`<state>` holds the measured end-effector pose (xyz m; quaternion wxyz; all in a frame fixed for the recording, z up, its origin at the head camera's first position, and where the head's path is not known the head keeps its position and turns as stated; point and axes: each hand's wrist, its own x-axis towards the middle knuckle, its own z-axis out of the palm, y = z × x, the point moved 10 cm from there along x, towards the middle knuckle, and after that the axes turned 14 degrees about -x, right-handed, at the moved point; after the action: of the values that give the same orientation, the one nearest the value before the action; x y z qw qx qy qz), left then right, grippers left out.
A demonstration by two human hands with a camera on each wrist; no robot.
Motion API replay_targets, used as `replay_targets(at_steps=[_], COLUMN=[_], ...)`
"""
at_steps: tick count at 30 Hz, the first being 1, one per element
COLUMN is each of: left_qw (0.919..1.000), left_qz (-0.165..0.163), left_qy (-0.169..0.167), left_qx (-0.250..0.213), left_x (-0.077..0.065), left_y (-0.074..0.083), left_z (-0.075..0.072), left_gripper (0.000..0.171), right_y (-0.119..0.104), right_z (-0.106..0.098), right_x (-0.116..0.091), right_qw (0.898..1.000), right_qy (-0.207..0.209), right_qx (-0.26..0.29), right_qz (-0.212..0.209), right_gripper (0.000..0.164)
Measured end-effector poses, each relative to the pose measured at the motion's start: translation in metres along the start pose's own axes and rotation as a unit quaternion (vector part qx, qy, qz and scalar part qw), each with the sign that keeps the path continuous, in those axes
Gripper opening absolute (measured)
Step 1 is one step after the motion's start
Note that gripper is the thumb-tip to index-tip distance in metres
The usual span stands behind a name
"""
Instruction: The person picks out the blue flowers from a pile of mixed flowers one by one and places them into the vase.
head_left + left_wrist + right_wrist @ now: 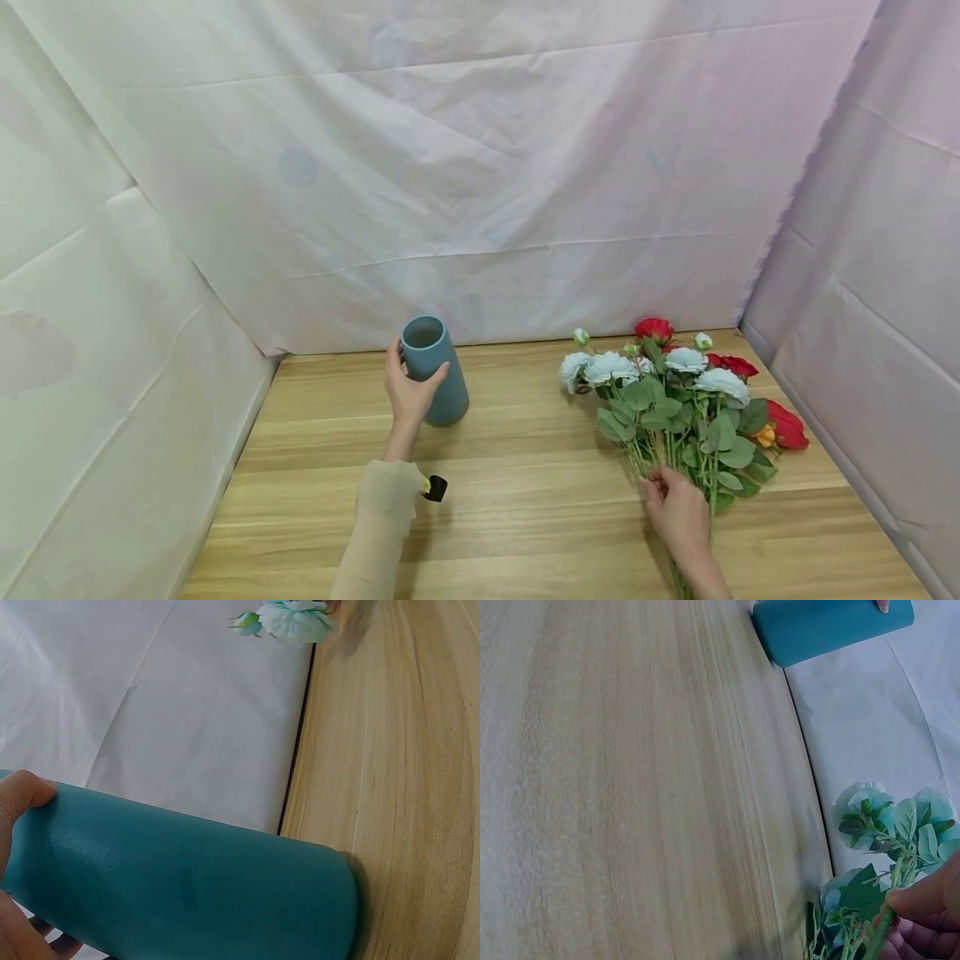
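My left hand (pixel 412 394) grips the upper part of a blue-green vase (pixel 447 392), thumb on the near side and fingers round the far left. The vase stands upright on the table with its round mouth facing up. At the right, my right hand (pixel 677 510) pinches a green flower stem (pixel 883 930) between thumb and fingers. Pale blue flowers (pixel 609 367) with green leaves spread above this hand. Red flowers (pixel 787 425) and a small orange one (pixel 765 436) lie along the right side of the bunch.
A wood-grain table (pixel 525 500) carries everything. White cloth (pixel 480 167) hangs behind it and at both sides. A small black piece with yellow (pixel 435 488) sits at my left sleeve cuff.
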<state>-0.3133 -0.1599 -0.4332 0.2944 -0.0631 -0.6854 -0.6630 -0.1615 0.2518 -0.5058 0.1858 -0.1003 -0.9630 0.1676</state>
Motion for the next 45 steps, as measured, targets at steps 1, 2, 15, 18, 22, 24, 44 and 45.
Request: replay_targets(at_steps=[1,2,15,18,22,24,44,45], left_qw=[1.0,1.0,0.9999,0.9998,0.9996,0.9996,0.9999,1.0], left_qz=[-0.001,-0.002,0.013,0.014,0.019,0.019,0.004,0.003], left_qy=[0.0,0.001,-0.001,-0.003,-0.007,-0.008,-0.007,-0.007], left_qx=[0.002,0.003,0.005,0.011,0.018,0.018,0.007,0.007], left_x=[-0.001,-0.001,-0.007,-0.009,-0.012,-0.013,-0.026,-0.027], left_y=[0.0,0.0,0.007,0.008,0.01,0.011,0.02,0.019], left_z=[0.0,0.0,-0.001,-0.001,-0.001,-0.001,-0.005,-0.005], left_gripper=[0.079,0.079,0.078,0.077,0.077,0.077,0.077,0.077], right_y=[0.0,0.0,-0.005,-0.007,-0.01,-0.011,-0.015,-0.016], right_z=[0.0,0.0,-0.006,-0.007,-0.009,-0.01,-0.012,-0.012], right_x=[0.0,0.0,0.001,0.0,-0.001,-0.001,-0.005,-0.005], right_qw=[1.0,1.0,1.0,0.999,0.998,0.998,0.997,0.997], right_qy=[-0.002,-0.004,0.023,0.036,0.046,0.045,0.056,0.058], right_qx=[0.0,0.001,0.016,0.024,0.035,0.037,0.053,0.054], right_qz=[0.002,0.005,0.008,-0.002,-0.014,-0.014,-0.017,-0.018], right_gripper=[0.008,0.008,0.008,0.009,0.011,0.01,0.012,0.012])
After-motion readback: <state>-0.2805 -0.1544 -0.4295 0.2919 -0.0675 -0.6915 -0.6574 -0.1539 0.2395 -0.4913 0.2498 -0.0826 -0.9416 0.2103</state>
